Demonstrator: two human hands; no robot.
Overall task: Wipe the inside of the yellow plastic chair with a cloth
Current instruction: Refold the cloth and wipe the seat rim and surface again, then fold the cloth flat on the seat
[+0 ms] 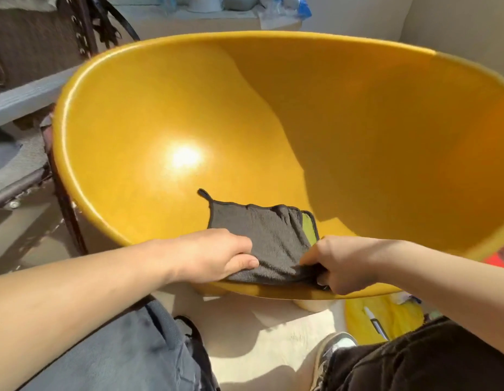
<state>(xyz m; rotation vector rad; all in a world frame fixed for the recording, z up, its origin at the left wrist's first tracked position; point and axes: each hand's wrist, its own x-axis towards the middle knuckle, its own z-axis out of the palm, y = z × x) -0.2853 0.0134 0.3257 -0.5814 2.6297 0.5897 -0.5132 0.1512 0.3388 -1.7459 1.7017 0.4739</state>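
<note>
Chair: the yellow plastic chair (358, 131) fills most of my view, a deep round shell with its near rim just below my hands. Strong sun glare sits on the left inner wall; the right half lies in shadow.

Floor: pale floor (245, 328) under the near rim, sunlit between my legs.

Arms: both my forearms come in bare from the bottom corners and meet at the near rim.

Clothing: grey fabric on my left leg, dark brown on my right, one sneaker (334, 348) between them on the floor.

Cloth: the cloth (262, 235) is dark grey with a green face showing at its right edge. It lies on the inner wall at the front of the chair, draped up over the near rim. A small hanging loop sticks out at its far left corner.

Left hand: my left hand (214, 255) rests on the cloth's left edge at the rim, fingers curled and pinching it, thumb on top.

Right hand: my right hand (341, 263) is clenched on the bunched lower right corner of the cloth, at the rim.

Gap: the two hands are near each other, with cloth stretched between.
</note>
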